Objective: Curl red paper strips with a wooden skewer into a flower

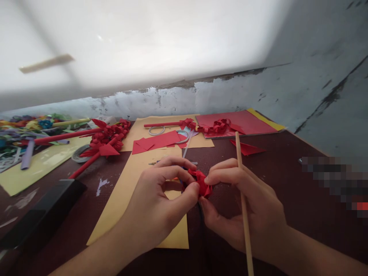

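A small folded red paper flower (203, 185) is held between my hands, over the table's near middle. My left hand (162, 201) pinches its left side between thumb and fingers. On the other side, the fingertips of my right hand (253, 203) close on the flower's right edge. A thin wooden stick (245, 222) runs upright across my right hand, its top poking out above the fingers; how it is gripped there is partly hidden. Beneath my hands lies a sheet of tan paper (115, 214). Part of the flower is covered by my fingers.
Red paper flowers on stems (106, 138) lie at left beside a black box-shaped object (43, 214). Colourful paper scraps (23, 130) pile up far left. Behind are red paper strips (156, 141), tape rolls (156, 130), a curled red chain (215, 127) and a red sheet (244, 119) near the wall.
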Motion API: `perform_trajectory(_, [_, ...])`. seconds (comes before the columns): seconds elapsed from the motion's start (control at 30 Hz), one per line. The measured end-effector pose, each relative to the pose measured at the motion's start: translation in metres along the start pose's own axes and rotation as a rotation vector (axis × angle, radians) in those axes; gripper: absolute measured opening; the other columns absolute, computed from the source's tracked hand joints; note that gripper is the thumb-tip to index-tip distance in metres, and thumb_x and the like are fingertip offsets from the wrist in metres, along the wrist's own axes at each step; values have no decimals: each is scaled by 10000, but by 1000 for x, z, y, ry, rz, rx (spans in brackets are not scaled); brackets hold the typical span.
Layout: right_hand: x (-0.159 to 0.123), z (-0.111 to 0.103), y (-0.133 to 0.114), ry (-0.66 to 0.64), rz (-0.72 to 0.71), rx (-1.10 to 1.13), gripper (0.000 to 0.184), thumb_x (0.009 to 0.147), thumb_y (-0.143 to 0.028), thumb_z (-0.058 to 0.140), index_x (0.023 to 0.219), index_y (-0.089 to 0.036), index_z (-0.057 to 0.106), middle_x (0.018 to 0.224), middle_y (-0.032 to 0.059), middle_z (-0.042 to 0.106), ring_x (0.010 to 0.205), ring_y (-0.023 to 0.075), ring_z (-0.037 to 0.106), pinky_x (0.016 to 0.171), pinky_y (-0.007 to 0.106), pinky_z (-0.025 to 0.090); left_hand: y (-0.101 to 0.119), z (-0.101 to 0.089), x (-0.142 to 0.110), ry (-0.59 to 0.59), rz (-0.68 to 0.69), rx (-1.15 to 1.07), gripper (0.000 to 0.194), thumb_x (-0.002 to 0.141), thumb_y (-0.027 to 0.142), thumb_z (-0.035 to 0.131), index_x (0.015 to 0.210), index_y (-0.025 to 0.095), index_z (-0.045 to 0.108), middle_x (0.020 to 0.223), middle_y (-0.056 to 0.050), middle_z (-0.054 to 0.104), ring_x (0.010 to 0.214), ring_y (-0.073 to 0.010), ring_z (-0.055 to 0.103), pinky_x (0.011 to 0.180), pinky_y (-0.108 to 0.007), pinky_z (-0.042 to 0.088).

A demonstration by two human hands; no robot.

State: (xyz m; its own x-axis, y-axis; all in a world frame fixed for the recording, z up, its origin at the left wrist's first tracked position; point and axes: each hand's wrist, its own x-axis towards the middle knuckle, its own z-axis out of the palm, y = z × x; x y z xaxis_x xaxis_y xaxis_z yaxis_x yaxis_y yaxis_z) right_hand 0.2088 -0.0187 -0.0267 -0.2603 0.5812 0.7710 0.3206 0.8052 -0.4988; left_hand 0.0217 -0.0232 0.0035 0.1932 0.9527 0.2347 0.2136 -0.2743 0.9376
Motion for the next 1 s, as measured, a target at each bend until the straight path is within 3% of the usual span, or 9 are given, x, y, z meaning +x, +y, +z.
perform_trajectory(0.47, [0, -3, 2, -34, -8, 15, 300, 796, -42, 739, 1034, -197, 641, 986, 32, 612, 897, 153, 629, 759, 276, 548, -1, 1, 1, 60, 127, 154, 102, 829, 129, 734, 767, 192, 784, 1055, -56, 738, 991, -175, 748, 782, -205, 640])
perform_trajectory(0.57, [-1, -9, 3, -6, 37, 87, 175, 934, -148, 680, 1096, -212, 673, 1021, 46, 648, 920, 169, 632, 792, 302, 537, -1, 0, 1, 97, 212, 248, 122, 829, 112, 729, 760, 203, 771, 1031, -41, 740, 986, -170, 739, 826, -236, 622])
perform_trajectory(0.6, [0, -12, 2, 19, 78, 128, 146, 1012, -203, 597, 1122, -222, 691, 1009, 46, 662, 901, 167, 630, 795, 306, 528, -2, -1, 2, 105, 238, 279, 128, 828, 103, 728, 758, 204, 766, 1031, -39, 739, 991, -170, 737, 847, -246, 616])
perform_trajectory(0.7, [8, -18, 1, 146, 283, 327, 354, 1126, -315, 386, 1159, -245, 731, 839, 23, 660, 772, 158, 612, 755, 301, 511, -5, -3, 3, 111, 293, 344, 134, 817, 77, 732, 771, 199, 763, 1045, -49, 739, 1036, -185, 738, 901, -268, 610])
perform_trajectory(0.83, [22, -23, 3, 151, 500, 571, 246, 1065, -292, 561, 925, -234, 754, 671, 10, 696, 624, 154, 658, 592, 258, 517, -7, -5, 4, 90, 306, 381, 120, 829, 77, 726, 795, 184, 769, 1068, -80, 738, 1058, -208, 749, 906, -285, 621])
perform_trajectory(1.0, [21, -22, 11, 92, 663, 640, 510, 1036, -515, 597, 643, -218, 727, 436, 12, 603, 367, 134, 534, 391, 249, 412, -6, -5, 4, 56, 321, 383, 105, 854, 97, 719, 840, 183, 778, 1099, -88, 717, 1003, -196, 753, 891, -295, 633])
